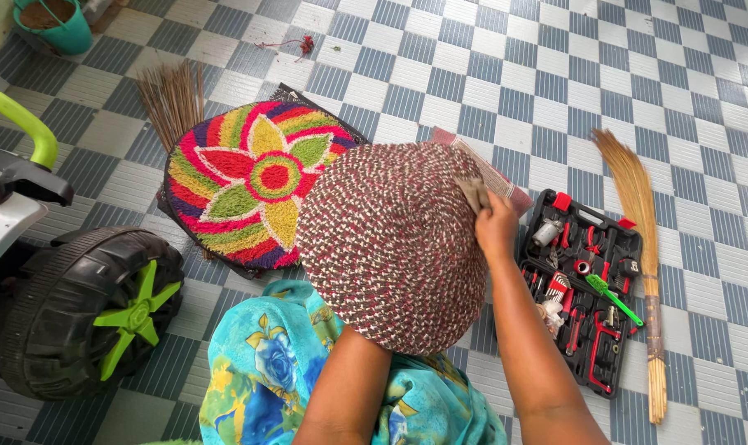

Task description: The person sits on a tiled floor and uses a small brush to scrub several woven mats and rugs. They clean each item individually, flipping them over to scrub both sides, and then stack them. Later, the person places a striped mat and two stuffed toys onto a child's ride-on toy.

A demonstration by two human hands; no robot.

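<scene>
Seated on the checkered tile floor (506, 74) in a bright floral dress (267, 371), holding up a round braided mat (390, 247) in maroon and cream — lifted off the floor, at chest height, face toward the camera. Left hand hidden behind the mat, forearm running under its lower edge; grip there impossible to tell. Right hand (494, 224) pressed to the mat's right rim, fingers pinched on a small brownish cloth (474, 194) against the braid.

Best done, by the look of it, with the hidden hand bracing flat from behind so the rim does not fold, and short strokes along the braid rather than across it — cloth kept bunched tight.

Just right of the arm, an open black-and-red tool case (584, 288) with pliers and bits. Beyond it, a straw broom (642, 239) lying along the tiles. Left, a toy vehicle's black wheel with green hub (86, 309). Farther off, a multicoloured flower rug (250, 185), a second bundle of broom straws (172, 99), a teal bucket (57, 25) at the far corner.
</scene>
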